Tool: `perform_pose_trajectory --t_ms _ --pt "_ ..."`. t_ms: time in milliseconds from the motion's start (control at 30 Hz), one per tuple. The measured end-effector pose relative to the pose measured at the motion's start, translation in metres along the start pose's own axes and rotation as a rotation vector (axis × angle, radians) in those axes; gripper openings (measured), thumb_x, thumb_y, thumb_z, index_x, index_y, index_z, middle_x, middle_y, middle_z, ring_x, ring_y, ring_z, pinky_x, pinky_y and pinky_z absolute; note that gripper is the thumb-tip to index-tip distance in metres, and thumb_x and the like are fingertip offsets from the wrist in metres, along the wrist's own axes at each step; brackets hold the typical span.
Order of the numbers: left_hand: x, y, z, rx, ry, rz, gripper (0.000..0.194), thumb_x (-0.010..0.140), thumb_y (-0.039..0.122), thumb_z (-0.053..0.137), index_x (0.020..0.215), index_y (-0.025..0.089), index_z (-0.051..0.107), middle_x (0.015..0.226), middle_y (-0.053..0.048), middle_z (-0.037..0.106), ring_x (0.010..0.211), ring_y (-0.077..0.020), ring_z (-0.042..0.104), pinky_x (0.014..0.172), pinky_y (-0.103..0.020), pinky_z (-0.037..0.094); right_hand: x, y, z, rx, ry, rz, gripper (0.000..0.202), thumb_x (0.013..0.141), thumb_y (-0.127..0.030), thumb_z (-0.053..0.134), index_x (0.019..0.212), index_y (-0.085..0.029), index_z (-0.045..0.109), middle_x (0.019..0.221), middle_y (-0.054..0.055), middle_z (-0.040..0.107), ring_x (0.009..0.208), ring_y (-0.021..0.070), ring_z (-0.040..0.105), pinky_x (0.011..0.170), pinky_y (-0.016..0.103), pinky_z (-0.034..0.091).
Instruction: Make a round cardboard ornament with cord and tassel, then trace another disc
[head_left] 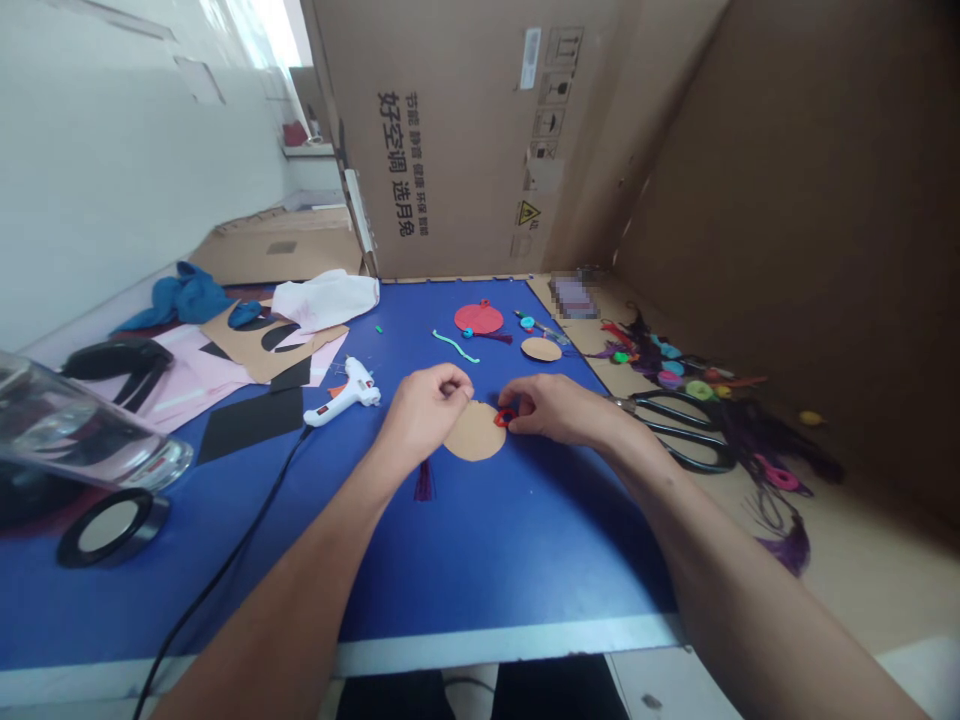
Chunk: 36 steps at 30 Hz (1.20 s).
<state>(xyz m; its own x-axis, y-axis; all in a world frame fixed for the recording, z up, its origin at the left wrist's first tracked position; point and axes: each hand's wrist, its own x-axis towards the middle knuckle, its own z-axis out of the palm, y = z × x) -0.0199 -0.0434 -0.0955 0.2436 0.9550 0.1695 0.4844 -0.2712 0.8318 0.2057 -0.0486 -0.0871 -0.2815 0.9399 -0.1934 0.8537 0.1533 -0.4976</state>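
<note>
On the blue tabletop in front of me lies a tan cardboard disc (475, 440). My left hand (426, 408) is at its upper left edge, thumb and forefinger pinched together; whatever is between them is too small to make out. My right hand (551, 407) grips a small red ring (502, 417) over the disc's right edge. A dark purple tassel (424, 483) pokes out beneath my left hand. Farther back are a red disc (478, 319) with a blue bead and a tassel, a light green cord (456, 347) and a second tan disc (541, 349).
To the left lie a white glue gun (345, 393) with a black cable, black paper (251, 422), a cut cardboard sheet (262, 350) and a tilted clear jar (82, 420). Black-handled scissors (686, 430) and colourful cords lie right. Cardboard walls (465, 120) stand behind and right.
</note>
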Motion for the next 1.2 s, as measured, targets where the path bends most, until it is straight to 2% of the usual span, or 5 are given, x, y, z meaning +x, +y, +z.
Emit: perform_pose_trajectory --t_ms 100,233,700,900,1200 --pt "-0.005 0.002 0.009 0.184 -0.055 0.149 0.018 0.091 0.016 0.060 0.094 0.022 0.077 0.094 -0.003 0.079 0.084 -0.0184 0.069 0.075 -0.030 0.050 0.000 0.000 0.000 0.000 0.009 -0.001 0.025 0.084 -0.025 0.076 0.108 -0.026 0.080 0.087 -0.001 0.076 0.070 0.0141 0.063 0.061 0.025 0.037" --pt "-0.011 0.003 0.016 0.345 -0.165 0.219 0.028 0.096 0.013 0.055 0.103 0.023 0.080 0.107 -0.005 0.078 0.097 -0.0215 0.071 0.087 -0.034 0.052 0.001 0.002 0.001 -0.014 0.022 -0.021 0.022 0.083 -0.024 0.074 0.104 -0.025 0.081 0.087 -0.001 0.075 0.070 0.0138 0.062 0.062 0.025 0.037" --pt "-0.017 0.003 0.028 0.507 -0.251 0.184 0.030 0.094 0.016 0.059 0.113 0.026 0.080 0.109 -0.006 0.073 0.097 -0.0223 0.071 0.084 -0.032 0.053 0.001 0.000 0.002 -0.038 0.029 -0.023 0.018 0.084 -0.029 0.074 0.100 -0.024 0.080 0.087 -0.001 0.075 0.073 0.0142 0.062 0.063 0.025 0.037" --pt "-0.018 0.005 0.024 0.566 -0.283 0.219 0.033 0.099 0.015 0.051 0.115 0.022 0.079 0.108 -0.008 0.072 0.100 -0.0245 0.070 0.088 -0.035 0.053 0.002 0.002 0.004 -0.041 0.059 -0.037 0.016 0.085 -0.029 0.074 0.099 -0.024 0.080 0.089 -0.001 0.075 0.073 0.0138 0.062 0.063 0.024 0.036" --pt "-0.022 0.010 0.023 0.721 -0.369 0.292 0.041 0.093 0.002 0.047 0.118 0.017 0.075 0.114 -0.011 0.069 0.107 -0.0272 0.067 0.094 -0.038 0.053 0.003 0.003 0.006 -0.065 0.072 -0.044 0.015 0.084 -0.029 0.074 0.098 -0.025 0.080 0.088 0.000 0.076 0.073 0.0146 0.063 0.064 0.025 0.037"
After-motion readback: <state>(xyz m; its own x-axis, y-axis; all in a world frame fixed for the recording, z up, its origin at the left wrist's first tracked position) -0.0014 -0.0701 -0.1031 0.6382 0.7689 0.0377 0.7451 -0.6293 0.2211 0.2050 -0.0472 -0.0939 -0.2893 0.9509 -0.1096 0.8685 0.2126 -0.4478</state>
